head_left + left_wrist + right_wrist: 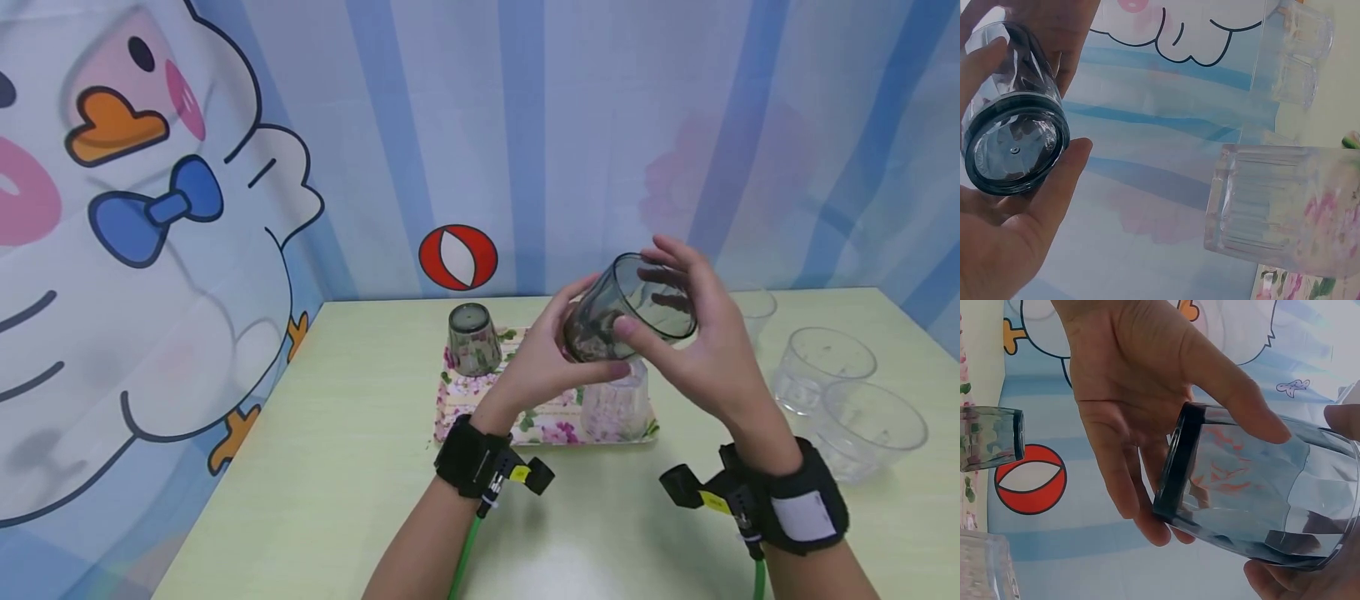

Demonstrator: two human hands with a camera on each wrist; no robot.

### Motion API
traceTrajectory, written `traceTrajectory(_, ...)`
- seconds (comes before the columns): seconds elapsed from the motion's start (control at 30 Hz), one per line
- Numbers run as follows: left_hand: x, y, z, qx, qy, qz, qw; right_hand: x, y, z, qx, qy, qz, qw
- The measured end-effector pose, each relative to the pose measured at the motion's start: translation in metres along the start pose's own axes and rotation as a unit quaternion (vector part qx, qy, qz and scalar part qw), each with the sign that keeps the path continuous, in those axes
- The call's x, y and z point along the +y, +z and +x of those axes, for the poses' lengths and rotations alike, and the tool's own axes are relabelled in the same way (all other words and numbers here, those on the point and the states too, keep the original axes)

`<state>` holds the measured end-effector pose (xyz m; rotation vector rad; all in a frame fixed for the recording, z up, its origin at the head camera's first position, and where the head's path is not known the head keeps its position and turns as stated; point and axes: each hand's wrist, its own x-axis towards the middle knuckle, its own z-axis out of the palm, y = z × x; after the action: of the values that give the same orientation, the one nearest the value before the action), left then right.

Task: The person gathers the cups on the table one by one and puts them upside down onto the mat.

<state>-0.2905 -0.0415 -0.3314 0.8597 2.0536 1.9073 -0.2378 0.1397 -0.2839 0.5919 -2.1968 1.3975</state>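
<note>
A dark smoky glass (630,304) is held tilted in the air above a floral tray (457,400), its mouth turned toward the right. My left hand (536,358) grips its thick base, thumb on top and fingers underneath; the left wrist view shows that base (1013,144) end-on in my palm. My right hand (701,350) holds the rim end, thumb in front and fingers over the mouth. On the tray a second dark glass (472,337) stands upside down at the back left. A clear ribbed glass (615,404) stands upside down at the front right, just below the held glass.
Three clear glasses (825,358) (870,425) (753,308) stand on the pale green table (337,467) to the right. A printed backdrop with a cartoon duck (150,250) closes the back and left sides.
</note>
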Motion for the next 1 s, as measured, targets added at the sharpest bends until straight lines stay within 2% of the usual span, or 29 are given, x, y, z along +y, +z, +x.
traceTrajectory(0.3,0.0,-0.004,-0.001,0.009,0.016,0.002,0.9998,0.0,-0.001,0.0,0.006,-0.001,0.023,1.0)
traceTrajectory(1.0,0.009,-0.011,-0.005,-0.001,0.05,-0.041,0.9979,-0.001,-0.003,-0.001,0.002,-0.006,0.038,0.999)
